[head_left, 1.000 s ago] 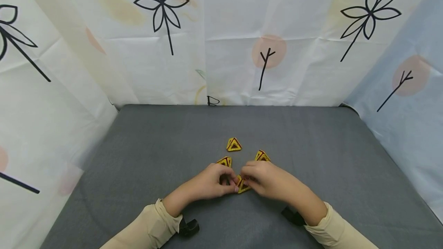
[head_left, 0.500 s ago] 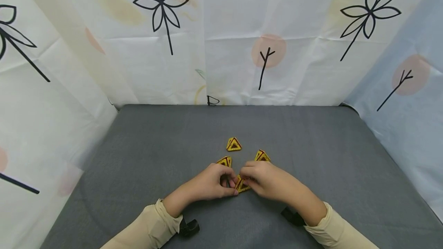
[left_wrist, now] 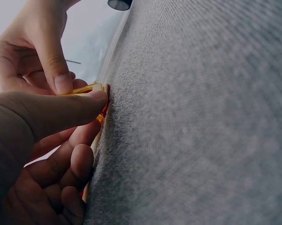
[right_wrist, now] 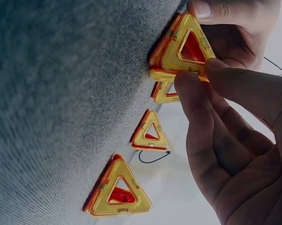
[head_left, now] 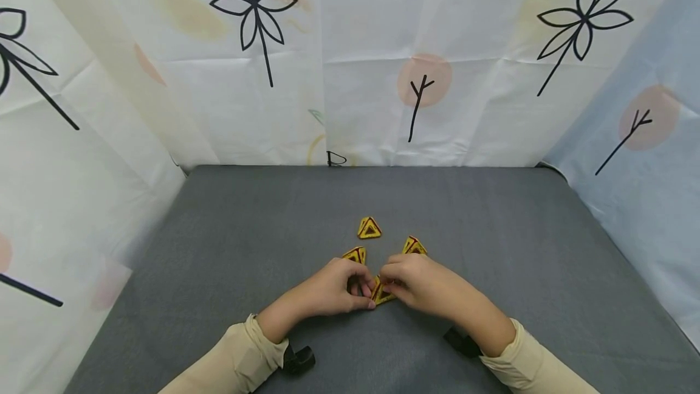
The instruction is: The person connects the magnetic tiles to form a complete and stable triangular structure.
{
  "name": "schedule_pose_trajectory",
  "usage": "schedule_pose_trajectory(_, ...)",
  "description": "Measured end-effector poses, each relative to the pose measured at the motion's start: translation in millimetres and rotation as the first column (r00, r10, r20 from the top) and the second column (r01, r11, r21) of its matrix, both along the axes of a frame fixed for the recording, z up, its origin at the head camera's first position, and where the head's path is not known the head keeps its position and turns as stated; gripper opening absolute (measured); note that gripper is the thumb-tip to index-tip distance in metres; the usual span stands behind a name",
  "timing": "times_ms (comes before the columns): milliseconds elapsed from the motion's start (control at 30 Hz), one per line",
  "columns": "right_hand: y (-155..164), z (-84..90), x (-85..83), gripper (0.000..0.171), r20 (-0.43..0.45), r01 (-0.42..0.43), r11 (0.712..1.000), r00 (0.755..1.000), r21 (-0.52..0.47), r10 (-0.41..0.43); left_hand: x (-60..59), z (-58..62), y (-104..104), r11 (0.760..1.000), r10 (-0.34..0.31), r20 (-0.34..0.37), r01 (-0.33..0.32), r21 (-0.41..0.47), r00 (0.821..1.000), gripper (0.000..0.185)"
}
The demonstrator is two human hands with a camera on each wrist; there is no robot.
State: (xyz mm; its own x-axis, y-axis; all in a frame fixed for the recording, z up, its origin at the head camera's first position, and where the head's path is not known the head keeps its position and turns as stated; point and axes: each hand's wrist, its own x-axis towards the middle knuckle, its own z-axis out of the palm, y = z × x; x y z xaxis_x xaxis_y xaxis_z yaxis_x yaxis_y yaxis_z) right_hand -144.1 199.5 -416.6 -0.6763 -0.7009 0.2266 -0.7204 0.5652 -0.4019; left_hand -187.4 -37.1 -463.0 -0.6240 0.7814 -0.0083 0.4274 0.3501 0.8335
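A small pyramid of yellow and red triangular magnetic tiles [head_left: 385,294] stands on the grey table between both hands. My left hand [head_left: 336,287] holds its left side, thumb at the near corner and fingers behind. From the right, my right hand [head_left: 429,283] pinches it near an upper edge with thumb and forefinger. In the right wrist view, one yellow triangular tile face [right_wrist: 173,58] shows between the fingertips. Fingers hide part of the pyramid in every view. Just beyond the hands lie a left pyramid [head_left: 357,255] and a right pyramid [head_left: 414,246], each partly covered in the head view.
A further yellow pyramid [head_left: 369,228] stands farther back on the grey table [head_left: 262,217]. A white patterned cloth [head_left: 372,108] encloses the back and sides. Black straps [head_left: 298,360] sit at the wrists beside beige sleeves [head_left: 246,351].
The left thumb has shifted very slightly at the pyramid's near corner. Otherwise both hands and the pyramids stay in place.
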Motion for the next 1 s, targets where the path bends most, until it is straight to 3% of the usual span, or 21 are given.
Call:
schedule_pose_trajectory(633, -1.5, -0.4, 0.9, 0.015, -0.030, 0.008, 1.000, 1.000, 0.015, -0.008, 0.5, 0.7, 0.7, 1.000, 0.017, -0.001, -0.017, 0.006, 1.000, 0.011)
schedule_pose_trajectory(1000, -4.7, -2.7, 1.9, 0.024, -0.038, 0.005, 1.000, 0.999, 0.024, -0.004, 1.8, 1.5, 1.3, 1.000, 0.007, 0.021, -0.007, 0.009, 1.000, 0.009)
